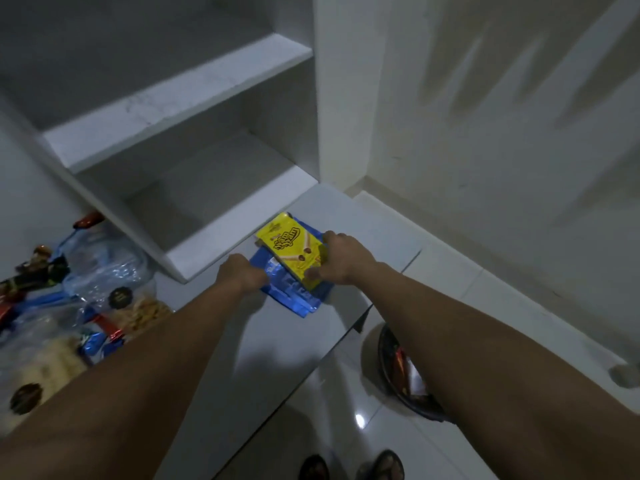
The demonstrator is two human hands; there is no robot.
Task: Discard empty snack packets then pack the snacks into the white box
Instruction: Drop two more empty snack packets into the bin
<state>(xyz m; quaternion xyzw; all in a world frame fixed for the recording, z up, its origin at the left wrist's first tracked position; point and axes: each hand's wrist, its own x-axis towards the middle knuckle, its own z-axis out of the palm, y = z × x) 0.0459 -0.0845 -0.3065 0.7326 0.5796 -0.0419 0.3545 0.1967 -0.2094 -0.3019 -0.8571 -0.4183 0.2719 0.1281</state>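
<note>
A yellow snack packet (291,251) lies on top of several blue snack packets (294,296) on the white counter (242,358), near its far right corner. My right hand (341,259) grips the yellow packet at its right end, thumb on its near edge. My left hand (242,273) grips the left edge of the blue packets. More snacks lie at the left: clear bags of pale crackers (45,362) and peanuts (145,311), and blue and red wrappers (100,341). No white box shows.
White shelves (180,102) rise behind the counter, with a white pillar (343,98) to the right. Below the counter's right edge a round bin (405,375) on the tiled floor holds wrappers. My sandalled feet (349,465) show at the bottom.
</note>
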